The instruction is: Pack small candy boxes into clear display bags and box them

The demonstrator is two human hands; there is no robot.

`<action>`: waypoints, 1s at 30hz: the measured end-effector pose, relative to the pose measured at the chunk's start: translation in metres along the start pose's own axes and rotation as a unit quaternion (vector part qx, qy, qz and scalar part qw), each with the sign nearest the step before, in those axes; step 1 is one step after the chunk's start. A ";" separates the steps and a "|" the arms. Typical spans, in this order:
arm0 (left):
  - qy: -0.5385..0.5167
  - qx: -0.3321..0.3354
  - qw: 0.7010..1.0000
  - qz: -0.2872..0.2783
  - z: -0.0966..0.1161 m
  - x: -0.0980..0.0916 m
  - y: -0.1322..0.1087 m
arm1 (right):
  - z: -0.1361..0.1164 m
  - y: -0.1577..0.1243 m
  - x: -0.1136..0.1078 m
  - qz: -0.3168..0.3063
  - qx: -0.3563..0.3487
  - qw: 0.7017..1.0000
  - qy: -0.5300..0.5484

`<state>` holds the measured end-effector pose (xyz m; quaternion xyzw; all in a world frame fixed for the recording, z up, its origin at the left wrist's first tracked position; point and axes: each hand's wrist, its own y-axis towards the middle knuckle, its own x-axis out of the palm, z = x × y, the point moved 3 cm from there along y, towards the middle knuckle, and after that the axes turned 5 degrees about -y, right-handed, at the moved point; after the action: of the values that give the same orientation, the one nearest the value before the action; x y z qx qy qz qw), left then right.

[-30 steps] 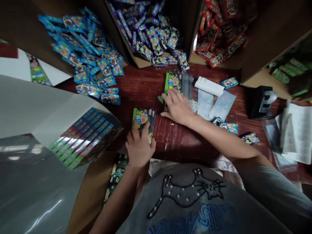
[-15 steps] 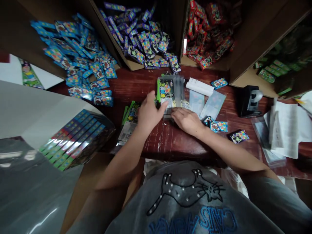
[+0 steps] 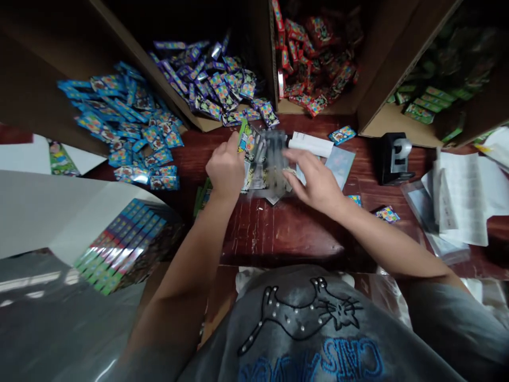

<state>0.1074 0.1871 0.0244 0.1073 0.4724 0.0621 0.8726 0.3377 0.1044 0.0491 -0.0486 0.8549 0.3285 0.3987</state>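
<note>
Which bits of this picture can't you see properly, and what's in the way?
All in the head view:
- Clear plastic between the hands: blurred, so its exact shape is unclear.
- Left hand: its own back hides its grip on the green-edged packet.
- Blue packet: partly hidden by the right forearm.
- Green packets: shadow hides those behind.
- White papers: print too small.

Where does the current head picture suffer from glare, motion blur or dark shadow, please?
In the head view, white glare marks the glossy grey surface at lower left and the stack of small coloured boxes; in the head view, the clear plastic between left hand and right hand looks smeared; in the head view, the green packets lie partly in shadow.
</note>
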 end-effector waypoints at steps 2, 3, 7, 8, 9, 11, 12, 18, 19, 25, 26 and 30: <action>-0.018 0.023 1.000 0.010 0.001 0.000 -0.006 | 0.008 0.017 0.004 0.002 0.010 1.000 0.017; -0.024 0.036 0.999 0.017 0.003 0.000 -0.008 | 0.010 0.024 0.007 0.000 0.012 1.000 0.025; -0.125 0.069 0.988 0.063 0.015 -0.013 -0.019 | 0.007 0.030 0.010 0.012 0.003 0.999 0.050; -0.181 0.065 0.979 0.062 0.019 -0.018 -0.024 | 0.004 0.028 0.006 0.023 0.002 0.998 0.053; -0.245 0.055 0.967 0.050 0.024 -0.022 -0.030 | 0.001 0.026 0.001 0.032 0.002 0.998 0.054; -0.363 0.034 0.931 0.006 0.036 -0.029 -0.047 | -0.005 0.023 -0.012 0.035 0.007 0.998 0.049; -0.406 0.025 0.913 -0.016 0.042 -0.032 -0.057 | -0.007 0.022 -0.018 0.026 0.010 0.999 0.044; -0.454 -0.011 0.888 -0.074 0.052 -0.042 -0.104 | -0.007 0.016 -0.046 -0.038 0.038 0.999 0.008; -0.452 -0.020 0.888 -0.080 0.051 -0.041 -0.109 | -0.006 0.014 -0.048 -0.052 0.038 0.998 0.009; -0.412 -0.042 0.902 -0.119 0.034 -0.024 -0.132 | -0.013 -0.007 -0.059 -0.194 0.031 0.979 0.048; -0.399 -0.039 0.906 -0.136 0.031 -0.022 -0.135 | -0.016 -0.012 -0.061 -0.229 0.023 0.971 0.070; -0.406 -0.007 0.853 -0.328 0.039 -0.013 -0.146 | -0.029 -0.038 -0.068 -0.345 0.003 0.927 0.145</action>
<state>0.1341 0.0378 0.0192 -0.0442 0.0835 -0.2730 0.9574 0.3779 0.0455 0.0908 -0.3869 0.8343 0.1577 0.3597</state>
